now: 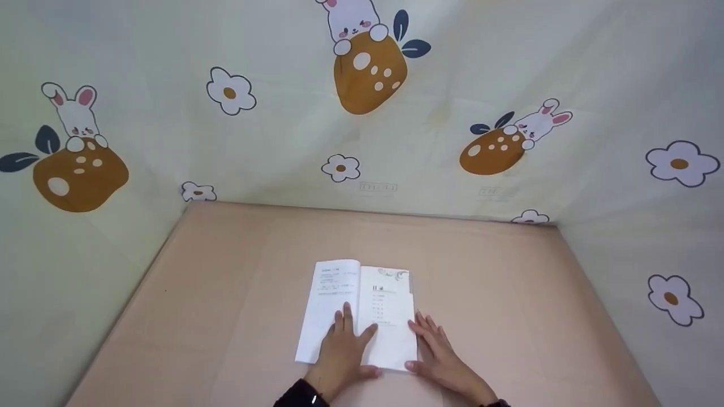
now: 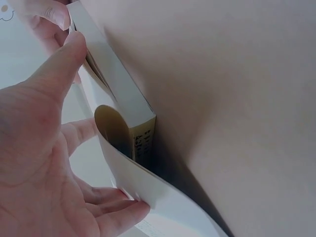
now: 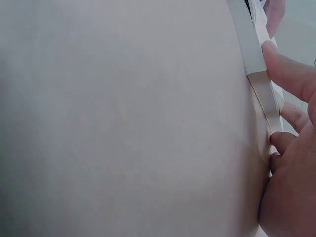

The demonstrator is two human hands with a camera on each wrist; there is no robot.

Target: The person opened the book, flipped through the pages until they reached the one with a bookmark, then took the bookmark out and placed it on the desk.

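Observation:
An open book (image 1: 393, 347) lies on the table with its pages facing up. Its left page (image 1: 317, 322) carries lines of print; the right page shows a short list under a heading and a grey ornament at the top. My left hand (image 1: 342, 347) rests across the left page and the middle fold, fingers spread, thumb at the lower edge. At the right edge and lower right corner, my right hand (image 1: 444, 356) touches the book with thumb and fingertips. The left wrist view shows the yellowish spine (image 2: 143, 140) with dark characters, beside a leaf bowed in a loop.
The table is covered in a plain pinkish-beige surface (image 1: 226, 282). Pale cloth walls (image 1: 283, 141) printed with rabbits, brown fruit and flowers rise at the back and on both sides. Dark sleeve cuffs (image 1: 300, 394) show at the wrists.

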